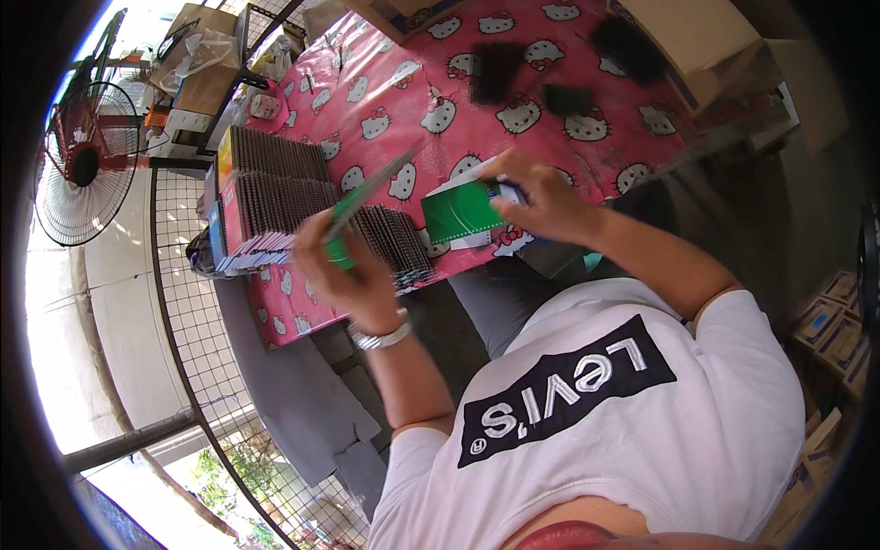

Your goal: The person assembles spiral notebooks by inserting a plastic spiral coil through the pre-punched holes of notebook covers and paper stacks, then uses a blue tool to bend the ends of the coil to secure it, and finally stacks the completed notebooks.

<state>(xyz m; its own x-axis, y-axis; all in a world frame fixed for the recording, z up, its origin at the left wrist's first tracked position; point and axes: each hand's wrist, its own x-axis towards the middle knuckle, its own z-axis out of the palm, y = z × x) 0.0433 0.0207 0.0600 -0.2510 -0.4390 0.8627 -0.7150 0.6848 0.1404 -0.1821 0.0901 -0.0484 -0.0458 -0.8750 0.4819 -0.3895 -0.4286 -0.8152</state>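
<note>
My left hand, with a silver bracelet on the wrist, grips a thin green-covered notebook seen edge-on and tilted up to the right. My right hand holds a green and white booklet over the near edge of the table. Between and behind the hands, spiral-bound notebooks lie in a tall stack and a lower row. All rest on a table with a pink cartoon-cat cloth.
Black blurred items lie farther back on the cloth. Cardboard boxes stand at the far right and top. A standing fan and a wire grid panel are at the left. Small boxes sit at the right.
</note>
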